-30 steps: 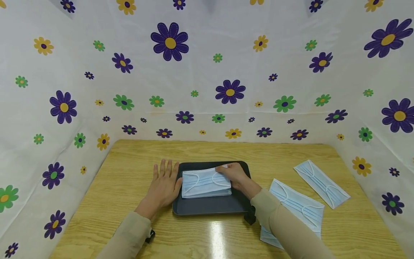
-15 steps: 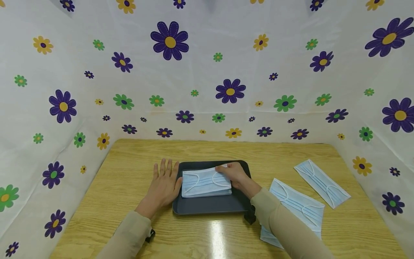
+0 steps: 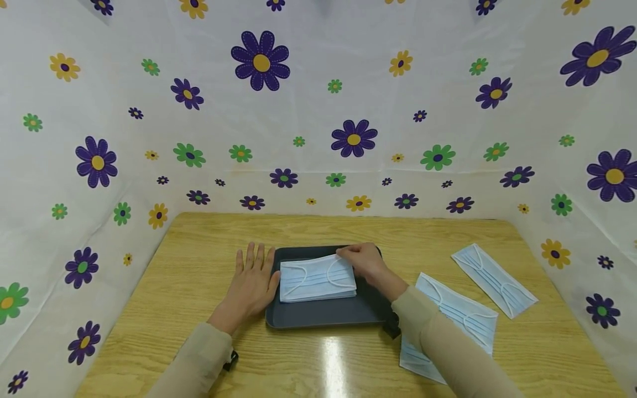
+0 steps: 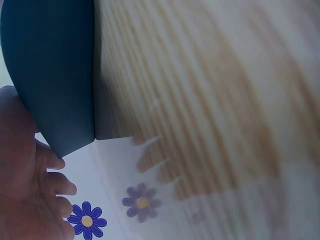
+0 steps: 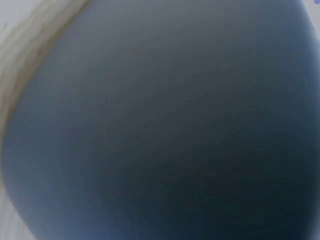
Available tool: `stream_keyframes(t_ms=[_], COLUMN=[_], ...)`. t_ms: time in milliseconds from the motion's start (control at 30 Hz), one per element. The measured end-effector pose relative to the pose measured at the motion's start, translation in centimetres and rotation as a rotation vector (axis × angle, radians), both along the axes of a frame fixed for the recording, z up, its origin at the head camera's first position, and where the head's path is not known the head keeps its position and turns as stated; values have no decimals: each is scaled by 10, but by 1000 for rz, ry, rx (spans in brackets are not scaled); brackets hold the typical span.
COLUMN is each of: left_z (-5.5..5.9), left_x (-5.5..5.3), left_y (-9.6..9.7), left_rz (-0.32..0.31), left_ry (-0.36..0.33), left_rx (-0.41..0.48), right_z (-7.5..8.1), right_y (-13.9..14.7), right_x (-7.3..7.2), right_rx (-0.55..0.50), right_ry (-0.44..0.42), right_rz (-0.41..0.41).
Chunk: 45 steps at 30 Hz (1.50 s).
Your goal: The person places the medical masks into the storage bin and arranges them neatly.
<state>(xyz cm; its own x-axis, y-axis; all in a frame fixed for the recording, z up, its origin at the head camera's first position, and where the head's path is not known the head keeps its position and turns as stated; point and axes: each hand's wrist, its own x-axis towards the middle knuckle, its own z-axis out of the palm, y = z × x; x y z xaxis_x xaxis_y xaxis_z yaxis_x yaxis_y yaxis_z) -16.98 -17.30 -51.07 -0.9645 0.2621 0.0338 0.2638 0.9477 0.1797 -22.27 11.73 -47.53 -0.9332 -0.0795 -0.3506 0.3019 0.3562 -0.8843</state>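
Observation:
A dark grey tray [image 3: 323, 317] lies on the wooden table, with light blue pleated face masks [image 3: 313, 281] stacked in it, ear loops showing on the top one. My right hand [image 3: 369, 264] reaches over the tray's far right corner, fingertips pinching the top mask's upper right edge. Beside the tray's left rim, my left hand [image 3: 252, 282] lies with fingers straight and spread, thumb against the rim. The left wrist view shows part of that hand [image 4: 25, 175] next to the tray's dark wall [image 4: 55, 70]. In the right wrist view, the tray [image 5: 165, 120] fills nearly everything; my fingers are hidden.
To the right, more blue masks [image 3: 470, 315] lie partly under my right sleeve [image 3: 433, 326]. A single mask [image 3: 495, 281] lies farther right, at a slant. White flower-patterned cloth [image 3: 308, 110] walls in the table [image 3: 199, 243] at the back and sides.
My right hand has shifted slightly right and away from me, its fingertips now nearer the mask's edge. The top mask's right side lies closer to the one below. My left hand stays put.

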Motion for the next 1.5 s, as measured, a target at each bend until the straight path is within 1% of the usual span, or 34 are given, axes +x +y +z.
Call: stream_keyframes(t_ms=[133,233,300,500,667,733,933,1100,1400,1500], left_z=[-1,-2,-2,0,2,2,1,1,2,1], left_x=[0,-1,-1,-2,-3,-3,-2,-2,-2,-1], left_y=[0,0,-1,-1,0,0,0,-1,-1,0], left_rz=[-1,-2,-4,-2,-2,-3,-8,-9,-7,-10], left_ry=[-3,-1,5,-15,-16,-14,-11,-7,-13,-8], left_rx=[-5,-6,-5,-4,0,1,-1,-8,-16,-11], right_z=[7,12,15,20,24,26,33,37,39,37], right_y=[6,10,14,28,45,53,84,118,170,187], right_x=[0,0,0,1,1,2,6,9,15,19], right_rx=[58,57,37,-37,-111,-126,-141,-138,-113,-159], right_ry=[4,10,12,12,30,41,50,49,10,13], right_rz=[0,2,1,15,-10,-25,-62,-118,-185,-216])
